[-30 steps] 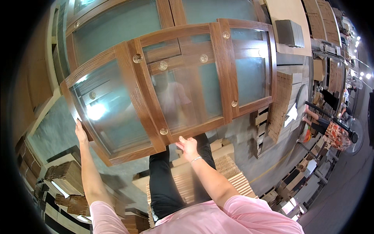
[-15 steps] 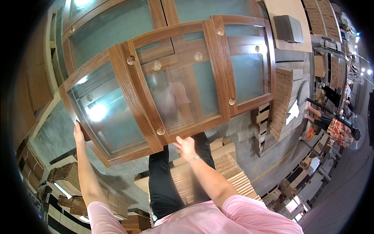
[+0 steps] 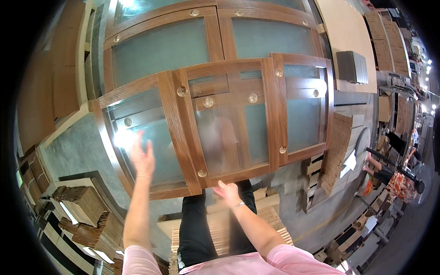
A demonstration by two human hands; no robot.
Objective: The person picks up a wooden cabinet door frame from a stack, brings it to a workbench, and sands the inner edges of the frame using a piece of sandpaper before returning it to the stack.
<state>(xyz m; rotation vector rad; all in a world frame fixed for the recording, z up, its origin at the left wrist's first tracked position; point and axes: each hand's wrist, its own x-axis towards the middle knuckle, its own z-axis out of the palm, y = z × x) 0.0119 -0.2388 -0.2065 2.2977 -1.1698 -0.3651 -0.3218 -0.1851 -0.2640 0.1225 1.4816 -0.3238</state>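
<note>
Brown wooden framed panels with glass panes point(image 3: 176, 133) lie in front of me, overlapping one another, with several clear round discs point(image 3: 182, 91) on their frames and glass. My left hand point(image 3: 143, 156) is over the left pane, fingers spread and slightly smeared by motion; whether it touches the glass I cannot tell. Just below the bottom rail of the middle panel is my right hand point(image 3: 228, 193), its fingers loosely apart and holding nothing. Farther away, more wood-framed glass panels point(image 3: 160, 43) lie beneath and beyond these.
On the right, a grey stack of flat pieces point(image 3: 352, 67) rests on a pale board point(image 3: 353, 27). Bundled cardboard strips point(image 3: 337, 156) stand by a round fan point(image 3: 362, 142). Cardboard stacks point(image 3: 85, 206) sit at lower left. Another person point(image 3: 398, 183) is at far right.
My left hand has let go of the left panel's outer edge and moved right, over its glass. The panels appear lower and farther right in view. The right hand stays near the bottom rail.
</note>
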